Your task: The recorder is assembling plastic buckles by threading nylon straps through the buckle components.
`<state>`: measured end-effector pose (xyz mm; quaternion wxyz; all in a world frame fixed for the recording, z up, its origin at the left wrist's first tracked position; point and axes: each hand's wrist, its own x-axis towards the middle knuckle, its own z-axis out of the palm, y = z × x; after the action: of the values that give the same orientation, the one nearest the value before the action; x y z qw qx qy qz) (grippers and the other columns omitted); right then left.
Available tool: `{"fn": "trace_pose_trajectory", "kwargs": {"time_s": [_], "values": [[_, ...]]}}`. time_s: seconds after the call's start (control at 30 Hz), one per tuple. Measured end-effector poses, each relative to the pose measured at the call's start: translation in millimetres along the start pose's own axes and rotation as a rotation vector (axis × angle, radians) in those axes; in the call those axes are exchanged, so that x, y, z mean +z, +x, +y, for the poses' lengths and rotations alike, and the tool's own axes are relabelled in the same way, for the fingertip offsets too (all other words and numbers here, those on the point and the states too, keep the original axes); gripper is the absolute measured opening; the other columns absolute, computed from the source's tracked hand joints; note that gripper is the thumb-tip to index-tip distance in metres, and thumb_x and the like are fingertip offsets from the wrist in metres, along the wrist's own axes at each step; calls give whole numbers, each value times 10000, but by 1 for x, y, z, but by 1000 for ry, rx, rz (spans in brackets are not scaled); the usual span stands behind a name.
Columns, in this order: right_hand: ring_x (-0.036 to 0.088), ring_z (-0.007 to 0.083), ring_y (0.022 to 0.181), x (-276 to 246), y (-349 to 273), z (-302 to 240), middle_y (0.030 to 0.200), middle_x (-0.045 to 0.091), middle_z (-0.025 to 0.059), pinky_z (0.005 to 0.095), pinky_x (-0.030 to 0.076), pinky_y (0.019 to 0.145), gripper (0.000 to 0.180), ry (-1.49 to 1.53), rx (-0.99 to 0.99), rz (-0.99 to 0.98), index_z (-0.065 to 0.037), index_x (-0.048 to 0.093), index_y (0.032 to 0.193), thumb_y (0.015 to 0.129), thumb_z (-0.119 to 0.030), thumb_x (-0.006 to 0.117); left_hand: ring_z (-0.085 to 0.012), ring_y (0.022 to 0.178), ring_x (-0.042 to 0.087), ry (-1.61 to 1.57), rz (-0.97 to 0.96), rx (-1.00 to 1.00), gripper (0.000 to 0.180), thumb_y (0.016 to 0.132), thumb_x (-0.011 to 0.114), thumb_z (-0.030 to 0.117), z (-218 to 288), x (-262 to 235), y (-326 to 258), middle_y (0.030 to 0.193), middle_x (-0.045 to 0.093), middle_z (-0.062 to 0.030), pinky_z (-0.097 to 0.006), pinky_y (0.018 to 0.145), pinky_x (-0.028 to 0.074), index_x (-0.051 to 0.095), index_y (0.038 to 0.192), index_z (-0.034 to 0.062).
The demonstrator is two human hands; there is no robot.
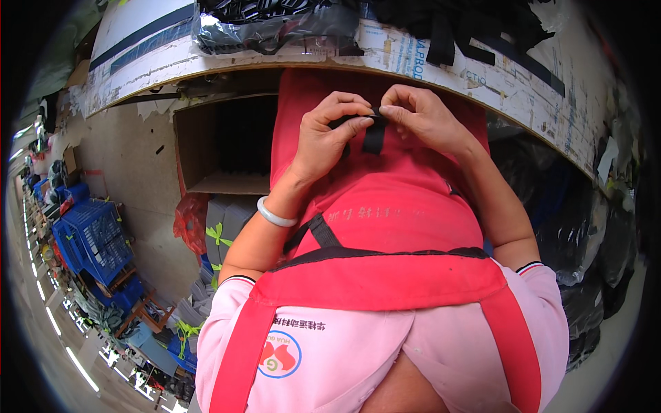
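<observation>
Over my lap, my left hand (327, 134) and my right hand (425, 118) meet with their fingertips almost touching. Both are closed in a pinch on a short piece of black strap (373, 140), which hangs down between them against the red apron (392, 193). Some black shows inside the curl of my left fingers too. The strap's upper end is hidden by my fingertips, so what exactly is there cannot be made out. A pale bangle (275, 213) circles my left wrist.
Just beyond my hands runs the worn edge of a cardboard-covered table (385, 51), with a clear plastic bag of black pieces (268, 27) and black straps (475, 41) on it. An open carton (227, 148) stands below at left; black plastic bags (564, 227) lie right. Blue crates (96, 234) stand further left.
</observation>
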<state>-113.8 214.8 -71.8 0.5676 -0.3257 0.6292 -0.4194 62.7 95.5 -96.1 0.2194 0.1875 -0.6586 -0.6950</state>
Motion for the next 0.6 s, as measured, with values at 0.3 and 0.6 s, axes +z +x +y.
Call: {"fn": "trace_pose_trajectory", "kwargs": {"time_s": [0.3,0.6], "values": [[555,69,641,3,2,-4,764,593,17,233,478,583,190,-127,-108,218,-13,600,964,948,-201,574,-129,888,592,-30,62,-14,120,806,684,-30,-2,0,-5,964,639,-60,-232,741,472,697,922,-1],[643,244,759,11,2,12,883,675,136,324,513,727,209,-558,-400,305,-15,671,1017,918,-181,593,-155,932,601,106,43,117,152,795,684,-61,-2,2,-5,1000,627,-76,-253,819,476,688,934,0]]}}
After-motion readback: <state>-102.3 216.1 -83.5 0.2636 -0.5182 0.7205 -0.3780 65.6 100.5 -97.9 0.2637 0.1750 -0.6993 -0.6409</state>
